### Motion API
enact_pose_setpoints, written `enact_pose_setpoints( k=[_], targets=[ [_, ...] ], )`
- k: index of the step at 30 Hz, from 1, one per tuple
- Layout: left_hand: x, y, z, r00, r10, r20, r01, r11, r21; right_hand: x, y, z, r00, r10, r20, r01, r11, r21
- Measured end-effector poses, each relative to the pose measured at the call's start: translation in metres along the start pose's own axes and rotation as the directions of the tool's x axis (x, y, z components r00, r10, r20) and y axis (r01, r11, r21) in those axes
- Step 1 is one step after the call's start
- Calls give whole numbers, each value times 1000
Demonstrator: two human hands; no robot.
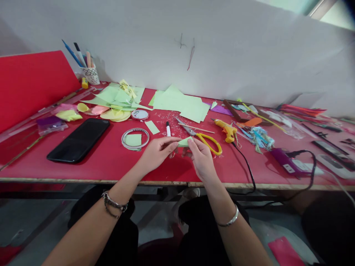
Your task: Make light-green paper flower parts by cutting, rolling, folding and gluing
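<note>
Green paper (183,142) | grip: left hand (157,152), right hand (202,157) pinching it | scissors (191,132), marker (168,129) just beyond

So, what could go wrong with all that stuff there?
The small green paper pinched between the left hand and right hand could crease or tear. The right hand might brush the scissors just beyond it and get nicked. The cord of the glue gun droops over the table edge, so it could get snagged; whether the gun is hot, I can't tell.
</note>
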State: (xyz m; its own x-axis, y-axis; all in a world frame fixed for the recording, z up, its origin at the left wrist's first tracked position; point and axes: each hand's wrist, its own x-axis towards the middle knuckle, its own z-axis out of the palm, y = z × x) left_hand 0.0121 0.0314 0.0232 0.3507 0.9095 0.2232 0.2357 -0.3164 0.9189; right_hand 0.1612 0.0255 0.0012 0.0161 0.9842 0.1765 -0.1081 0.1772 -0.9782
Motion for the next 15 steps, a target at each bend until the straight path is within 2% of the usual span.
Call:
enact_pose_setpoints(
  k=[4, 8, 10, 12, 15],
  targets=[
    [0, 2, -2, 998, 11, -63, -10, 1000, 15, -1, -2, -1, 999, -40, 6, 40, 997, -71],
    [0, 2, -5, 993, -20, -117, 24, 999, 38, -3, -8, -2, 965, -258, -55, 233, 930, -284],
    [0, 2, -6, 992, -37, -117, 41, 999, 36, -4, -12, -4, 936, -352, 24, 330, 848, -414],
    [0, 1, -5, 994, -43, -98, 45, 999, 14, -4, -15, -5, 910, -393, 132, 404, 767, -499],
    [0, 0, -3, 996, -53, -70, 50, 998, -48, -4, -17, -4, 891, -410, 196, 448, 721, -528]
  ],
)
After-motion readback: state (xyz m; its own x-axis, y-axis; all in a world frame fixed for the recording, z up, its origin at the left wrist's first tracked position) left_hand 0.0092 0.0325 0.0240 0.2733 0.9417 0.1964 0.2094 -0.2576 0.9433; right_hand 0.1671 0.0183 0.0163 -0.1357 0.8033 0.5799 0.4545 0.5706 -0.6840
